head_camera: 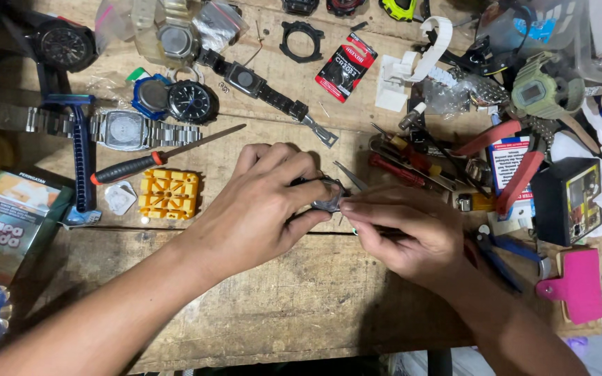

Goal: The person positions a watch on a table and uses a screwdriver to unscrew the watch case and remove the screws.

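My left hand (263, 205) grips a small dark watch case (327, 196) between thumb and fingers, just above the wooden bench (301, 292). My right hand (402, 233) pinches a thin tool against the case's right side; most of the tool is hidden inside the hand. Steel tweezers (351, 176) lie just behind the case. The two hands meet at the middle of the bench.
A yellow plastic holder block (168, 193) and a black-and-red screwdriver (155, 159) lie to the left. A steel-band watch (123, 130), several other watches and a battery card (346, 67) sit behind. Red-handled pliers (517, 167), small screwdrivers (402, 161) and a pink clip (580, 284) crowd the right.
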